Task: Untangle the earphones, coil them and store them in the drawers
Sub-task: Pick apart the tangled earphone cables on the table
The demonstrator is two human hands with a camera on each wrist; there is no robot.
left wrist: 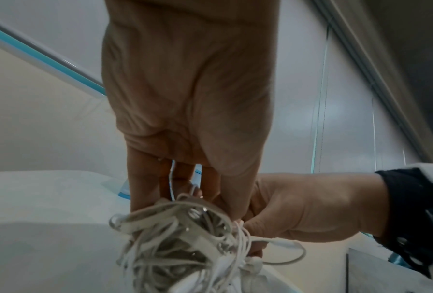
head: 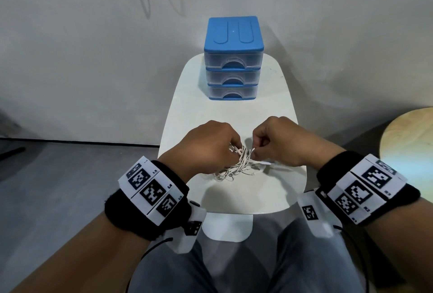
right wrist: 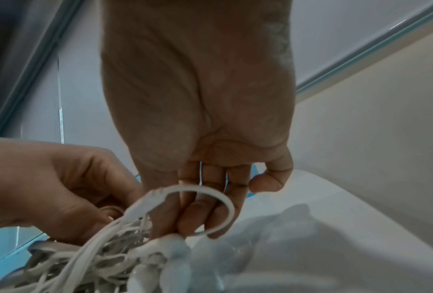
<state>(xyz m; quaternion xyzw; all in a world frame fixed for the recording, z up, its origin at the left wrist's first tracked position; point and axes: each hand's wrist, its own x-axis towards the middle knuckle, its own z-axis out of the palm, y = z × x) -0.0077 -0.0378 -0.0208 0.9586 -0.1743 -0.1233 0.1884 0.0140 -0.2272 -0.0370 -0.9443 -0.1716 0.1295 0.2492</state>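
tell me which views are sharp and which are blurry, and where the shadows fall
Head view: sharp, wide-angle bend at the edges; the hands cast a soft shadow on the white table below the earphones. Left wrist view: left hand fairly clear, cable tangle close and blurred. Right wrist view: right hand dim, cables blurred.

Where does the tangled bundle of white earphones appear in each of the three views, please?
Head: the earphones sit low in the centre, between the left hand and right hand, over the white table.
Left wrist: bottom centre, below the fingers.
Right wrist: bottom left.
Shared landmark: the white table.
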